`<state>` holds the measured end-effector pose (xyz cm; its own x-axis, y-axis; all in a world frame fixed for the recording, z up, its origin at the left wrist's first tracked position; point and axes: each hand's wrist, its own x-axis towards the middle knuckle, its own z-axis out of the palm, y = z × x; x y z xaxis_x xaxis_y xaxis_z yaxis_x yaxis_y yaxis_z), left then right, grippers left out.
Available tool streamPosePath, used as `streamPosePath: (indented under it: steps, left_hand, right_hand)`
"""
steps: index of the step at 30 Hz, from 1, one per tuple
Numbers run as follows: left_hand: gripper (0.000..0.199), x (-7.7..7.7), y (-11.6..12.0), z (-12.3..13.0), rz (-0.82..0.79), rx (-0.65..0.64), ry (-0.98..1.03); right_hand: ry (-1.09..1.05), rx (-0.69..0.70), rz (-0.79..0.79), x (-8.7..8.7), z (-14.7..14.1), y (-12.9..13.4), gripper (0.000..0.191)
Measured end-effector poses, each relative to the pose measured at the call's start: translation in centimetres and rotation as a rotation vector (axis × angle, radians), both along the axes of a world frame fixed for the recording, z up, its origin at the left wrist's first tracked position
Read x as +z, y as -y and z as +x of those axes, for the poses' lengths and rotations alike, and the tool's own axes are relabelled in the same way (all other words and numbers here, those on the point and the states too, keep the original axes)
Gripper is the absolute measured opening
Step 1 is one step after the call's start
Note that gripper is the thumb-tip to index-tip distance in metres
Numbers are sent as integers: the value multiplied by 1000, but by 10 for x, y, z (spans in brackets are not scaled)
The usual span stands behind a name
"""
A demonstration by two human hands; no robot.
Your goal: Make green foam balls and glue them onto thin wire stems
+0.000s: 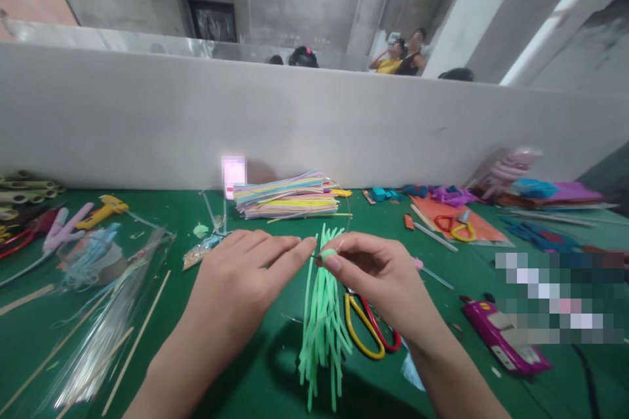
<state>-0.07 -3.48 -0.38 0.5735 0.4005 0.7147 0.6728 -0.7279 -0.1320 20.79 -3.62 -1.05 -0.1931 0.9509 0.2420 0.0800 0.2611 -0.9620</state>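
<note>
Right grip (378,275): you pinched a green piece (328,253).
Left grip (250,268): hold was unclear.
Scissors (367,317): lay beside you, lower centre.

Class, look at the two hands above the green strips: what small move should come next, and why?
Perhaps steady the small green piece with the left hand: the right hand pinches it from one side, while the left fingertips sit close on the other, above the green strips.

The desk (376,219) has a green surface. On it there lie a bundle of pastel strips (285,200), scissors (381,344), a yellow glue gun (104,211) and a magenta device (491,337).
</note>
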Motion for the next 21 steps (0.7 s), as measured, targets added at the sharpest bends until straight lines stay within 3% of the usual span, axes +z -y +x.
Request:
streamPosePath:
  steps: [4,11,16,21]
  left_hand:
    - [29,-6,-6,0,-37,29,-57]
    - [39,-24,-23,4,-207,131,-250]
    - [44,-35,-26,7,-259,122,-296]
    - [42,-64,-23,-3,-273,79,-264]
  right_hand:
    - [31,-65,30,-12,-5,-5,19]
    - [153,-151,19,-54,-13,-17,25]
    - [242,-229,98,-66,-6,-12,21]
    - [276,-155,134,-85,-1,-10,10]
